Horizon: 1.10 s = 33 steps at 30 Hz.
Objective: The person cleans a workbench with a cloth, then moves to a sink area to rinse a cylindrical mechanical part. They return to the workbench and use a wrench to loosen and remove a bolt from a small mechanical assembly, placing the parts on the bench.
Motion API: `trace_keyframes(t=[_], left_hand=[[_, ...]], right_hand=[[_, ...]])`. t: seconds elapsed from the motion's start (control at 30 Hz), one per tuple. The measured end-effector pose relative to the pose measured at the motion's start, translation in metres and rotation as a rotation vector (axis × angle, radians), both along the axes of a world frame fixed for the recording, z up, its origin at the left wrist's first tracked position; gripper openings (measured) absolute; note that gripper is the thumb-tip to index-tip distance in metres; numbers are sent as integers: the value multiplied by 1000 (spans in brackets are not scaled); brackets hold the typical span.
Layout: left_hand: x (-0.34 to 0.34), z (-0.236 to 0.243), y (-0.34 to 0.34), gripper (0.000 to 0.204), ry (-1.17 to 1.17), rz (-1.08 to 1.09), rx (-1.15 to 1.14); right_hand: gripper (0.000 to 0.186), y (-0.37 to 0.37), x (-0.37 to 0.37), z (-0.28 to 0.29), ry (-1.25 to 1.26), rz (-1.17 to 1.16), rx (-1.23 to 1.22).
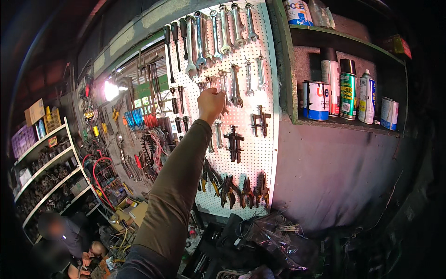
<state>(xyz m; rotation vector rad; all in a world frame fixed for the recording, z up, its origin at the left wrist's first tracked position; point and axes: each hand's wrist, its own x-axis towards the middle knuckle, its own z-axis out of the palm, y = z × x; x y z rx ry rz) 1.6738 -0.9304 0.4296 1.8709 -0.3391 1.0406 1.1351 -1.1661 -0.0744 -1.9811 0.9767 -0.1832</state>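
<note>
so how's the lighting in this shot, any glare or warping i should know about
Head view: a bright lamp blows out to white glare at left; the white pegboard is well lit around the raised hand, while the corners fall into dark vignette. Fisheye bends the shelf and pegboard edges. The crouching person at lower left is dim.

A workshop: pegboard [260, 153] hung with wrenches [226, 28] and pliers [230, 190].

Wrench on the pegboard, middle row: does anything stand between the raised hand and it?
Nothing visible does. The hand is already at the small wrench, fingers curled at its lower end against the white pegboard. Neighbouring wrenches hang close to its right but apart. Which hand this is cannot be told.
</note>
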Motion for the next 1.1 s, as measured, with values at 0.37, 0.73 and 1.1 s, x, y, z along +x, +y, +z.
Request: trace_keyframes(t=[0.37, 0.73, 1.1], left_hand=[[-47, 18, -16, 16, 268, -854, -645], [39, 6, -32, 27, -31, 53, -116], [48, 3, -33, 24, 150, -411, -433]], right_hand=[[49, -29, 53, 40, -502, 66, 90], [67, 6, 45, 76, -216, 36, 232], [75, 4, 32, 32, -85, -80, 248]])
